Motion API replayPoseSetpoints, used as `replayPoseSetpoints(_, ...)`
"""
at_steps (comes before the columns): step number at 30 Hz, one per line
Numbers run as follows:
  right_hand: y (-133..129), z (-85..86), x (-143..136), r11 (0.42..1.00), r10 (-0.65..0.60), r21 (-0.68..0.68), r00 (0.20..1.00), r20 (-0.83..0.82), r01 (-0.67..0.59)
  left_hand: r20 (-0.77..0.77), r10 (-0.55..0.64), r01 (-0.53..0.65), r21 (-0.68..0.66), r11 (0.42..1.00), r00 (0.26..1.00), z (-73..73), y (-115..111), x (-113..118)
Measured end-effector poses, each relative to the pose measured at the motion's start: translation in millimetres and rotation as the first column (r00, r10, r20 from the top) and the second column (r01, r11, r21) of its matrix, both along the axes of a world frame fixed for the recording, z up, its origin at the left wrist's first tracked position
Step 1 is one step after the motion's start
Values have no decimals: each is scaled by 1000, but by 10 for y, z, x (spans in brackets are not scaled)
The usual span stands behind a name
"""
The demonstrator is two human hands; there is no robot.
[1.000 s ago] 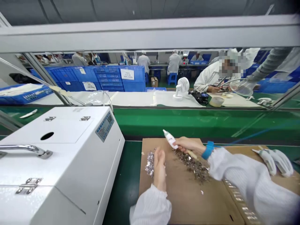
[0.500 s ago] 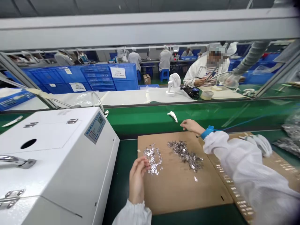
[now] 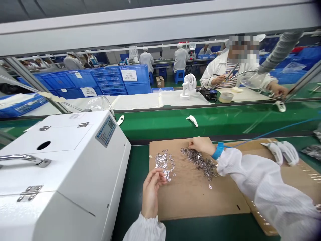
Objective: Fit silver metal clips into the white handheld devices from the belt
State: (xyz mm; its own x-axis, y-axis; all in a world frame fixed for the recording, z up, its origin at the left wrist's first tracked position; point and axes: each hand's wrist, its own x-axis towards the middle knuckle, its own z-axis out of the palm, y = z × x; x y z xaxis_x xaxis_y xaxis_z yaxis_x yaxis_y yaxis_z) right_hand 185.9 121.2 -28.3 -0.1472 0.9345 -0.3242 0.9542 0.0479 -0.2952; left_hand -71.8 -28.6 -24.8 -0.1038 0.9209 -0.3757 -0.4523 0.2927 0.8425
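My left hand (image 3: pixel 152 187) is at the near edge of a loose pile of small shiny metal pieces (image 3: pixel 164 163), its fingers curled together. Whatever those fingers hold, if anything, is too small to make out. My right hand (image 3: pixel 202 146), with a blue wrist strap (image 3: pixel 218 151), reaches down to the far end of a denser, darker heap of small metal pieces (image 3: pixel 202 164). Its fingertips are pinched at the heap and partly hidden. Both piles lie on a flat cardboard sheet (image 3: pixel 190 204). One single metal piece (image 3: pixel 210 186) lies apart, just below the heap.
A white metal box machine (image 3: pixel 82 174) with a handle stands on the left. White curved housings (image 3: pixel 282 152) rest on more cardboard at right. One white curved part (image 3: pixel 192 121) lies on the green belt (image 3: pixel 155 125). Opposite sits a co-worker (image 3: pixel 225 72) beside a small fan (image 3: pixel 188 86).
My right hand has come down from above the cardboard's far edge to the dark heap. My left hand stays by the shiny pile. The co-worker's arm now reaches out to a white part on the belt.
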Motion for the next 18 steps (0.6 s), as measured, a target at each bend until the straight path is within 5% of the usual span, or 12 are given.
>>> replayPoseSetpoints(6,-130,103,66,996,-29,78,987,-158,41,1,-31,31,21,999,1000,2,8,26)
replayPoseSetpoints(12,-542,413,53,990,25,137,940,-341,24,-64,-206,212,107,971,976,71,265,425)
replayPoseSetpoints(18,-998,572,-135,883,325,423,916,-236,-204,-58,-452,456,109,883,890,102,469,740)
